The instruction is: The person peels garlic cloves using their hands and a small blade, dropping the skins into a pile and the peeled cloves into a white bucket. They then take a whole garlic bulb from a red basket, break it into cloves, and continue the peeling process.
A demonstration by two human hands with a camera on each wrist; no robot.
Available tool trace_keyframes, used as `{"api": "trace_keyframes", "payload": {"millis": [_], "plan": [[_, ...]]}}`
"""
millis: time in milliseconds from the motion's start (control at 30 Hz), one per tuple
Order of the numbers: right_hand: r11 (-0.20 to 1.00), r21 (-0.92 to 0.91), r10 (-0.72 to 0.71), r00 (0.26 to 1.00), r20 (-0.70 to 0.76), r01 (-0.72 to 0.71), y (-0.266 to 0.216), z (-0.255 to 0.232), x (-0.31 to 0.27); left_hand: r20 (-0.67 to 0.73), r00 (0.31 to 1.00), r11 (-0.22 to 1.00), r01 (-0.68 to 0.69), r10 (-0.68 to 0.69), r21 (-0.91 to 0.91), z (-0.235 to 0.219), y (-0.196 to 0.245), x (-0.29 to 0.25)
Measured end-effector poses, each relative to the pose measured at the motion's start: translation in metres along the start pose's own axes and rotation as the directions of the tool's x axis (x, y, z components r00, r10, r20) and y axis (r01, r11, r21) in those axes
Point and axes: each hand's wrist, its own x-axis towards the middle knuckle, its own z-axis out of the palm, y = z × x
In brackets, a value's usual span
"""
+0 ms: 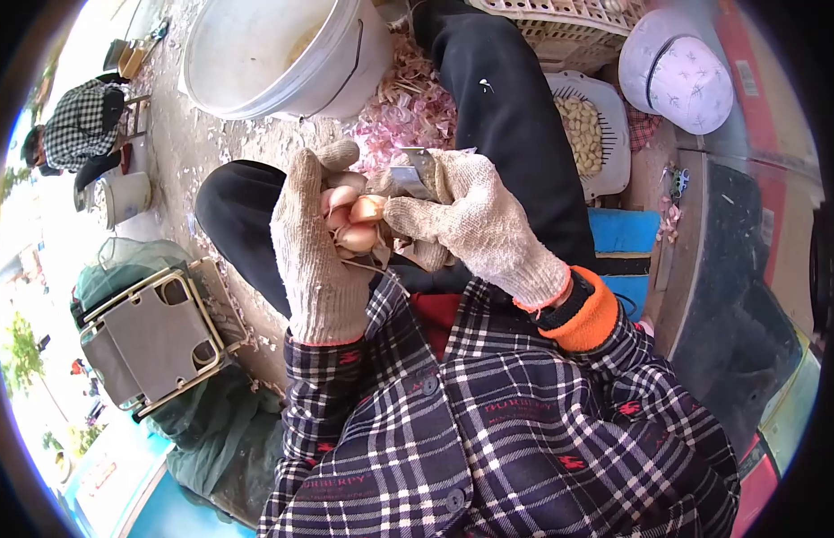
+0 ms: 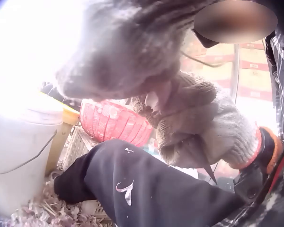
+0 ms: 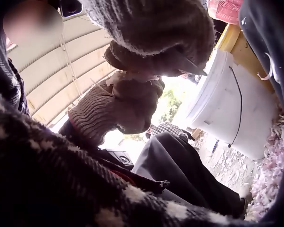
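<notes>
In the head view the gloved left hand (image 1: 314, 242) holds several garlic cloves (image 1: 341, 215) with pinkish skin against its palm and fingers. The gloved right hand (image 1: 488, 220) has its thumb on an orange-tan clove (image 1: 367, 209) at the edge of that cluster. A short metal blade (image 1: 410, 181) is gripped in the right fingers. Both hands meet above the lap. The left wrist view shows the right hand (image 2: 203, 125) with the blade's tip (image 2: 209, 174) pointing down. In the right wrist view the left hand (image 3: 118, 109) lies below the right hand (image 3: 156, 28).
A white bucket (image 1: 345, 76) stands ahead beside garlic skins (image 1: 408, 117). To the right are a basin of peeled cloves (image 1: 580, 134), a crate (image 1: 560, 36) and a pale hat (image 1: 690, 85). A folding chair (image 1: 152, 341) is at left; a person (image 1: 81, 125) sits farther off.
</notes>
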Motion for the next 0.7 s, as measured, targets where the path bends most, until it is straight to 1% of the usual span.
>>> {"api": "trace_keyframes", "payload": {"millis": [33, 67, 100, 133, 167, 200, 233, 267, 300, 333, 367, 400, 467, 500, 533, 600, 633, 667, 700], "plan": [[1.000, 0.000, 0.003, 1.000, -0.001, -0.003, -0.001, 0.000, 0.001, 0.019, 1.000, 0.997, 0.017, -0.015, -0.072, 0.001, -0.002, 0.001], [0.999, 0.037, 0.026, 1.000, 0.016, -0.026, -0.003, 0.002, 0.000, 0.035, 0.999, 0.990, 0.038, -0.034, -0.138, 0.001, -0.003, 0.001], [0.996, 0.075, 0.047, 0.998, 0.035, -0.050, -0.002, 0.004, 0.000, 0.110, 0.994, 0.986, 0.034, -0.016, -0.161, -0.004, -0.003, 0.002], [0.996, 0.077, 0.050, 0.998, 0.034, -0.052, -0.001, 0.006, 0.001, 0.108, 0.994, 0.986, 0.037, -0.019, -0.160, -0.003, -0.007, 0.002], [0.983, -0.164, -0.084, 0.996, -0.008, 0.082, -0.001, 0.007, 0.002, 0.014, 0.997, 0.997, -0.074, 0.074, -0.013, 0.001, -0.011, 0.001], [0.896, -0.399, -0.221, 0.975, -0.018, 0.196, -0.001, 0.008, 0.002, -0.066, 0.982, 0.976, -0.167, 0.178, 0.142, 0.005, -0.012, 0.000], [0.894, -0.417, -0.188, 0.982, -0.018, 0.164, -0.007, 0.008, 0.002, 0.007, 0.981, 0.926, -0.188, 0.196, 0.327, 0.007, -0.005, -0.007], [0.894, -0.418, -0.187, 0.982, -0.019, 0.162, -0.005, 0.006, 0.002, 0.007, 0.981, 0.927, -0.186, 0.194, 0.326, 0.006, -0.003, -0.010], [0.985, -0.159, -0.066, 0.997, -0.029, 0.061, -0.002, 0.003, 0.002, 0.043, 0.992, 0.972, -0.121, 0.115, 0.200, 0.005, -0.001, -0.012], [0.993, 0.110, 0.054, 0.998, -0.008, -0.053, 0.000, -0.001, 0.002, 0.088, 0.995, 0.996, -0.045, 0.039, 0.072, 0.003, -0.001, -0.012], [0.975, 0.209, 0.061, 0.995, 0.082, -0.077, 0.000, -0.005, 0.003, 0.053, 0.999, 0.999, -0.004, 0.006, -0.034, -0.001, -0.007, -0.001], [0.975, 0.206, 0.063, 0.995, 0.082, -0.079, -0.002, -0.008, 0.002, 0.053, 0.999, 0.999, -0.003, 0.005, -0.037, -0.006, -0.008, 0.000], [0.939, 0.303, 0.115, 0.980, 0.164, -0.162, -0.009, -0.011, 0.000, 0.211, 0.966, 0.968, 0.188, -0.151, -0.167, -0.014, -0.007, -0.002], [0.919, 0.329, 0.162, 0.970, 0.183, -0.215, -0.010, -0.012, 0.000, 0.240, 0.927, 0.901, 0.348, -0.289, -0.259, -0.002, -0.002, -0.004], [0.917, 0.332, 0.166, 0.969, 0.183, -0.220, -0.005, -0.010, 0.001, 0.236, 0.926, 0.900, 0.352, -0.294, -0.258, -0.011, -0.006, 0.000], [0.982, 0.191, 0.000, 0.999, 0.051, -0.009, 0.007, -0.001, 0.008, 0.356, 0.908, 0.917, 0.317, -0.219, -0.243, -0.023, -0.008, 0.007], [0.966, 0.252, -0.069, 0.997, 0.018, 0.062, 0.007, 0.003, 0.007, 0.270, 0.926, 0.901, 0.336, -0.263, -0.275, -0.025, -0.009, 0.006], [0.966, 0.252, -0.069, 0.997, 0.022, 0.061, 0.009, 0.005, 0.009, 0.254, 0.926, 0.891, 0.349, -0.280, -0.290, -0.021, -0.010, 0.007], [0.971, 0.115, -0.201, 0.975, -0.097, 0.212, 0.013, 0.007, 0.011, 0.267, 0.923, 0.880, 0.356, -0.278, -0.314, -0.018, -0.012, 0.009]]}}
